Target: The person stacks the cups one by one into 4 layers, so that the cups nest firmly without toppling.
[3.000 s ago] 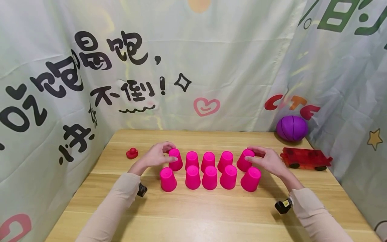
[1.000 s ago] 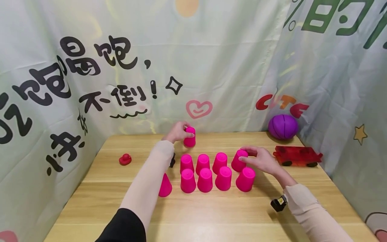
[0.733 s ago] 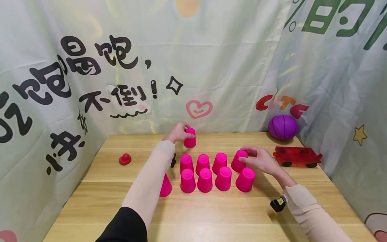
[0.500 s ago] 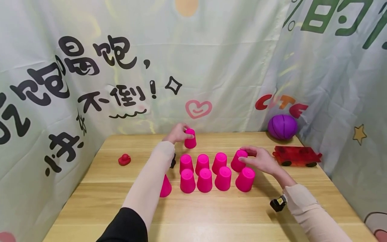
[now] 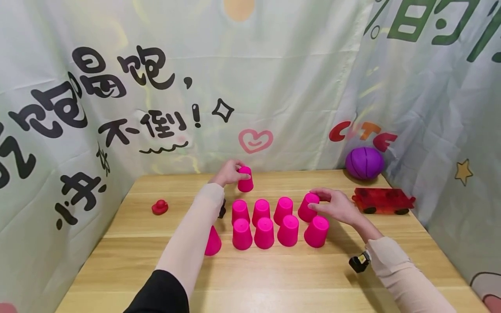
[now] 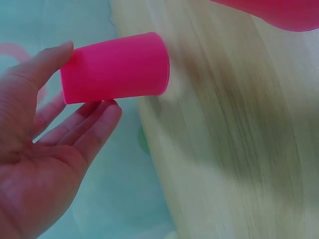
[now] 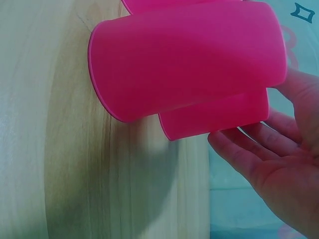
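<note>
My left hand (image 5: pixel 230 173) pinches an upside-down pink cup (image 5: pixel 245 179) between thumb and fingers near the table's back edge. In the left wrist view this cup (image 6: pixel 114 68) is seen side-on; whether its rim touches the table I cannot tell. My right hand (image 5: pixel 337 206) holds another pink cup (image 5: pixel 308 208), at the right end of the rear row, by thumb and fingers. That row also has several cups (image 5: pixel 261 211). Several more stand upside down in the front row (image 5: pixel 264 234); its leftmost cup (image 5: pixel 213 243) is partly hidden by my left sleeve. A front cup (image 7: pixel 184 59) covers much of the right-held cup (image 7: pixel 219 117) in the right wrist view.
A red toy duck (image 5: pixel 160 207) sits on the wooden table (image 5: pixel 266 278) at left. At the back right lie a purple ball (image 5: pixel 365 163) and a red toy car (image 5: pixel 383 201). A printed cloth (image 5: pixel 274 87) hangs behind the table.
Since three seconds ago my left hand has carried the rear row's leftmost cup back and to the right. Over the last second both hands stay nearly still; the view shifts slightly.
</note>
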Demonstrator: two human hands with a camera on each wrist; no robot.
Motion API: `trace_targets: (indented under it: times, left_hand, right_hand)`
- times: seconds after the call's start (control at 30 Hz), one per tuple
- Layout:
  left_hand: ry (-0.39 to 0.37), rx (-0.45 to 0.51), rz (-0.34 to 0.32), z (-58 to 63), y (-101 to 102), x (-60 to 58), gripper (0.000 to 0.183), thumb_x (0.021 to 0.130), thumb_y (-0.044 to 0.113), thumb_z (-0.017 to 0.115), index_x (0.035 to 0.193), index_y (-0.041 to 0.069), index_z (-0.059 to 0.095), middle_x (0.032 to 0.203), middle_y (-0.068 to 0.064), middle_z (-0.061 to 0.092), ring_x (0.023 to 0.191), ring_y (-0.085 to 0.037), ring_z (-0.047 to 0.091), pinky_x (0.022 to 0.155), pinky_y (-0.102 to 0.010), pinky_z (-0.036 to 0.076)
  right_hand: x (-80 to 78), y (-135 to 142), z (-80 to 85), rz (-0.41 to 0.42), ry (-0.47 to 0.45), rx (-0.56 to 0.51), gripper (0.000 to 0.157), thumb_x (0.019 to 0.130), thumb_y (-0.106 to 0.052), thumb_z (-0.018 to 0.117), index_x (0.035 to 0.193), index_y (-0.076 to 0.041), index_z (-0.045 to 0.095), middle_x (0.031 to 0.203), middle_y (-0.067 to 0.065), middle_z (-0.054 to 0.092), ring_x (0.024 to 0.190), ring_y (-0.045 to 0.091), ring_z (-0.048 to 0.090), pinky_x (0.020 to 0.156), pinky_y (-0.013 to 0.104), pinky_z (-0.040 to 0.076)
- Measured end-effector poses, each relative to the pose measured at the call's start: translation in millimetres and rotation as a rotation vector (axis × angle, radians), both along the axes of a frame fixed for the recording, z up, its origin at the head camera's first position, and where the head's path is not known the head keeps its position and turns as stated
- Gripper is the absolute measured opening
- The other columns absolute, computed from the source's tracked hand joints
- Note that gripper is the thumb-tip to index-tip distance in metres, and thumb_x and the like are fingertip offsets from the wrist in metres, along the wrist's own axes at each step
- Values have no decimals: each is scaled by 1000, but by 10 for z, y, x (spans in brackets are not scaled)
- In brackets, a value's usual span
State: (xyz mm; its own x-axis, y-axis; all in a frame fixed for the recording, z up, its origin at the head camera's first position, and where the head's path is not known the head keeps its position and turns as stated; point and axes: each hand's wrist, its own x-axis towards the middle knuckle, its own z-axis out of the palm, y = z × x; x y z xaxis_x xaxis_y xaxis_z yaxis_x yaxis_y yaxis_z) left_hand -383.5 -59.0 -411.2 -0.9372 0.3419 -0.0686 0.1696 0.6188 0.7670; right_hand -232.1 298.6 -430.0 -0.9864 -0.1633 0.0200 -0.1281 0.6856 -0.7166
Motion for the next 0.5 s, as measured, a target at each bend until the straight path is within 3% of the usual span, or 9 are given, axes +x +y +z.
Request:
trace_targets:
  times: [0.13, 0.23, 0.37, 0.5]
  left_hand:
    - [-15, -8, -12, 91, -83, 25, 76, 93, 24, 80, 154, -2, 44, 142, -30, 60, 129, -40, 60, 104, -47, 57]
    - [25, -33, -21, 225, -175, 42, 81, 93, 26, 79, 159, 1, 39, 148, -31, 55, 136, -43, 55, 108, -52, 54]
    - [106, -39, -40, 381, -339, 60, 79, 92, 30, 78, 158, 3, 43, 144, -33, 58, 134, -43, 58, 108, -54, 53]
    - [140, 1, -55, 483, -529, 160, 75, 94, 31, 77, 156, 3, 46, 138, -31, 63, 130, -41, 62, 107, -53, 54]
  right_hand:
    - [-9, -21, 17, 12, -21, -2, 63, 96, -36, 77, 144, 0, 59, 138, 24, 67, 128, 41, 64, 103, 54, 58]
    - [-15, -24, 38, 23, -7, 6, 61, 95, -34, 78, 141, 1, 61, 135, 24, 69, 126, 41, 65, 102, 53, 58]
    - [-25, -9, 79, 33, 22, 22, 58, 95, -33, 79, 138, 2, 63, 131, 23, 71, 123, 41, 67, 102, 54, 58]
    - [-67, 0, 151, 35, 41, 32, 59, 95, -33, 79, 138, 3, 62, 131, 24, 71, 123, 41, 67, 102, 53, 58]
